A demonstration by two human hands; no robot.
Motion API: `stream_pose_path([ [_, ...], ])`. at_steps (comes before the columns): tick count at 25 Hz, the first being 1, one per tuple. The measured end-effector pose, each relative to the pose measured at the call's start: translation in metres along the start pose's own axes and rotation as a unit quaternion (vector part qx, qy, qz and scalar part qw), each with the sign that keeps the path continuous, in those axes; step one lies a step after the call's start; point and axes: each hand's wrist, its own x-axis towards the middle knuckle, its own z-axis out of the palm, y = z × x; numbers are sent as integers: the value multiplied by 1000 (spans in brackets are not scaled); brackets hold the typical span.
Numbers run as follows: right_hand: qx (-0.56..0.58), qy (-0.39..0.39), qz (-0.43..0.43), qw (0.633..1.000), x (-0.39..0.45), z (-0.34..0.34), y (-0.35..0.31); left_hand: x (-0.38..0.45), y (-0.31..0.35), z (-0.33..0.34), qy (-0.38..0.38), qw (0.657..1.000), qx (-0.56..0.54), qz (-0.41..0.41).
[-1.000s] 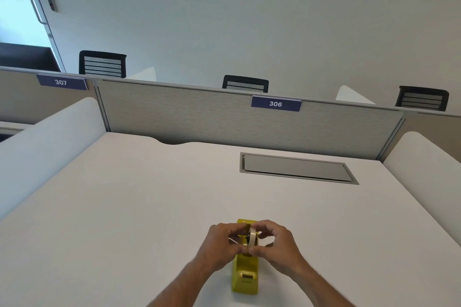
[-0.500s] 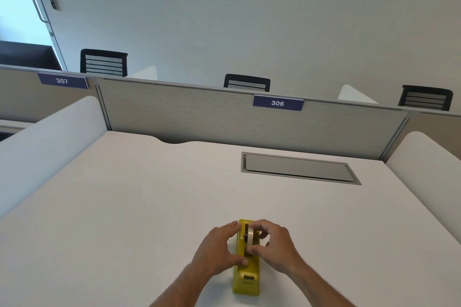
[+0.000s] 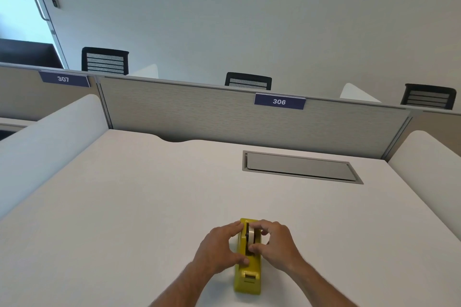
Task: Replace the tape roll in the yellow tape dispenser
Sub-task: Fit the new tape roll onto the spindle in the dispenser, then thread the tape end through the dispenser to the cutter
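The yellow tape dispenser (image 3: 248, 278) lies on the white desk (image 3: 129, 207) near its front edge, cutter end toward me. A pale tape roll (image 3: 252, 237) on a black hub sits in the dispenser's slot. My left hand (image 3: 219, 248) presses flat against the dispenser's left side, fingers spread along it. My right hand (image 3: 275, 244) pinches the tape roll from the right, thumb low and fingers over the top.
A grey recessed cable hatch (image 3: 300, 166) is set into the desk at the back right. Grey partition panels (image 3: 189, 112) with labels 306 and 307 close the far edge. White curved side dividers (image 3: 50, 137) flank the desk. Black chairs (image 3: 104, 61) stand beyond.
The tape roll went down from between both hands into the dispenser's slot. My left hand let go of the roll and moved onto the dispenser's left side.
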Motion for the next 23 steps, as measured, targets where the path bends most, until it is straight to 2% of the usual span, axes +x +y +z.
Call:
stream_pose_path([
  [10, -42, 24, -45, 998, -10, 5, 1, -1, 3, -3, -4, 1000, -6, 3],
  [16, -31, 20, -29, 999, -8, 5, 0, 0, 8, -1, -2, 999, -35, 27],
  [23, -74, 37, -100, 992, -11, 5, 2, 4, 9, 1, 9, 999, -37, 14],
])
